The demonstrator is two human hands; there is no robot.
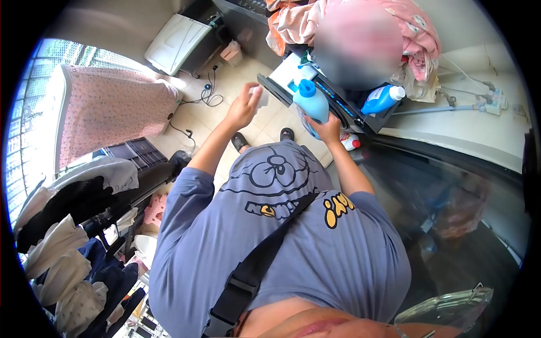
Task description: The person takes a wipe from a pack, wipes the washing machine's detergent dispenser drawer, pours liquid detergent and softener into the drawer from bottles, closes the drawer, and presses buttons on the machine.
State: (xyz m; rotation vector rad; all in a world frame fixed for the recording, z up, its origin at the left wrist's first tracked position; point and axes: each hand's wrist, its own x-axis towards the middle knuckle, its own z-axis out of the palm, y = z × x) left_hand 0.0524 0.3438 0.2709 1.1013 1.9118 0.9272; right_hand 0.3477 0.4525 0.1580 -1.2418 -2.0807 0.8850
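Note:
My right hand is wrapped round the lower part of a light blue bottle with a darker blue spout. The bottle leans a little, and no cap shows on its spout. My left hand is raised to the left of it, fingers closed on a small pale, see-through thing too blurred to name. Just beyond the bottle is a dark machine with a lit blue panel and a part jutting out on its left. On its top stands a blue bottle with a white cap.
Pink bedding is heaped on the machine, partly blurred. A red-capped bottle sits low to the right. A black cable lies on the tiled floor. At left are a covered ironing board and hanging clothes.

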